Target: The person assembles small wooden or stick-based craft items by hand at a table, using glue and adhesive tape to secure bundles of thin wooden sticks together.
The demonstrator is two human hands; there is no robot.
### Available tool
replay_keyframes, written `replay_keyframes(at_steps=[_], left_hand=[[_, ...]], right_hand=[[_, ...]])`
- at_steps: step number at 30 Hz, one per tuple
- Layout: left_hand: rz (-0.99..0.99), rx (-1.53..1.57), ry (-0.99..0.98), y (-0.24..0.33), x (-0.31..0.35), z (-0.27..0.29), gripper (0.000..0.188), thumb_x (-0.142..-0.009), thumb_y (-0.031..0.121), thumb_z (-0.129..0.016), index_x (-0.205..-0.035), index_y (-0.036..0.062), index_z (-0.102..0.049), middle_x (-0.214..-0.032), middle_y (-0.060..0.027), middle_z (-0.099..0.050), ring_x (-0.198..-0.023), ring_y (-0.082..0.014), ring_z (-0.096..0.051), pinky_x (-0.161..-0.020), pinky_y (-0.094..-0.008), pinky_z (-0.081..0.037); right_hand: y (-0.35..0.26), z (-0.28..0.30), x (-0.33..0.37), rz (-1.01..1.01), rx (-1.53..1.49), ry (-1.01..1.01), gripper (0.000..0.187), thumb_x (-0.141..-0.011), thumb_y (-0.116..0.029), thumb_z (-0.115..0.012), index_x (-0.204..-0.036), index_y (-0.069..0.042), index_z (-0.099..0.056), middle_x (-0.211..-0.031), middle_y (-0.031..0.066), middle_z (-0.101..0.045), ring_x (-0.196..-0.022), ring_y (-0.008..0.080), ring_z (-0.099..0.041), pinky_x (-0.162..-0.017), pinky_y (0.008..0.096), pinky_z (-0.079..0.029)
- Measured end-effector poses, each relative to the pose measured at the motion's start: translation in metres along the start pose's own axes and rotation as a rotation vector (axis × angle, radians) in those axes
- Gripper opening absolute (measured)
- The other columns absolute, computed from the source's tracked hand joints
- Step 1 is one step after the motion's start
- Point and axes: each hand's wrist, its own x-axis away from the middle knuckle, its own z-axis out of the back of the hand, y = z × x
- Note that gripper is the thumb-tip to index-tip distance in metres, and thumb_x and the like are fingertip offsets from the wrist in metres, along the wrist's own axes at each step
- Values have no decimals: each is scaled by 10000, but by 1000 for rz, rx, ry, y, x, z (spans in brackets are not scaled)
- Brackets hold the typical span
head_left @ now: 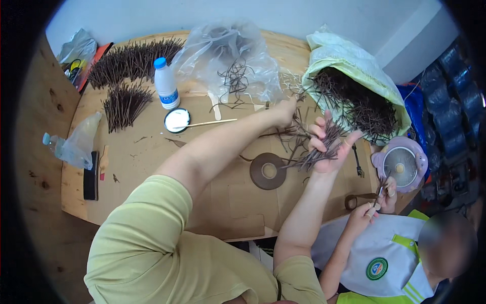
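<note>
My left hand is closed, its fingers pinching thin brown stems at the mouth of a pale green woven sack. A loose bunch of brown twig-like stems lies across the palm of my right hand; its fingers curl over the bunch and the thumb stands away. More tangled brown stems fill the sack's opening. Just left of my right hand, a roll of brown tape lies flat on the cardboard. Some stems hang between my two hands.
Brown stem bundles stand at the far left, near a white bottle, a dish of white paste and a stick. A clear plastic bag lies behind. At right, a co-worker's hands hold stems beside a purple fan.
</note>
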Motion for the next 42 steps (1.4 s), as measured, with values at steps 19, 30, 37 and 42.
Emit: replay_keyframes(at_steps=[19,30,37,42], left_hand=[[-22,716,-194,37,54,43,268,-730,183,-714,-800,17,-515,-652,8,-510,-557,-67,-456,-495,-204,-369],[-18,429,169,46,44,30,209,-687,101,-659,-820,44,-508,-699,-85,-571,-634,-168,-557,-576,-298,-436],[144,92,551,-18,1,48,204,-730,121,-586,-910,75,-501,-746,-172,-583,-750,-306,-578,-668,-391,-438],[-28,419,292,2,14,28,261,-813,249,-589,-989,79,-500,-693,-68,-546,-668,-186,-519,-622,-303,-425]], right_hand=[[-6,48,-1,53,225,261,442,-881,-223,-490,-1294,-139,-359,-1207,190,-451,-1014,243,-513,-714,384,-483],[5,21,4,34,769,520,367,-821,-88,-494,-1166,4,-411,-851,153,-572,-657,214,-575,-566,302,-486],[1,-29,54,-64,707,364,296,-822,-132,-479,-1105,-45,-469,-814,134,-570,-403,116,-397,-367,228,-289],[-23,13,35,156,579,624,347,-845,-269,-540,-1114,-75,-437,-791,80,-535,-486,122,-429,-417,230,-328]])
